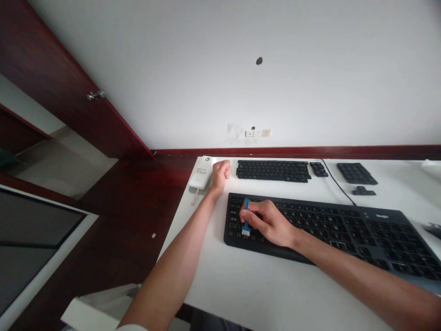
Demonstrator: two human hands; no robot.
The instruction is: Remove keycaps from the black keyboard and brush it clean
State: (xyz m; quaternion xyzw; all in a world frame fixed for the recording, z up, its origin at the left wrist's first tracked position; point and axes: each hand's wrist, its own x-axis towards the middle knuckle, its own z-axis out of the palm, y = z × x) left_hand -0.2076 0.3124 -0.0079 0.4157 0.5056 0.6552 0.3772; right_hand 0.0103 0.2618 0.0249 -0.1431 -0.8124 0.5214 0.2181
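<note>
My right hand (272, 223) pinches a small blue brush (247, 215) between thumb and fingers. Its white bristles point down at the key positions on the left end of a large black keyboard (292, 252), whose keycaps are off. My left hand (221, 174) is closed in a fist on the desk, with nothing showing in it. Right beside that fist lies a white, flat object (200, 174) with printed text and a strap. Removed black keycaps (274, 170) lie in rows behind the keyboard, near the fist.
The white desk (220, 280) meets a wall with sockets (258, 133). More keycaps (357, 173) lie at the back right, by a black cable (339, 184). A white item (432, 168) sits at the right edge. A dark red door (69, 73) stands at the left.
</note>
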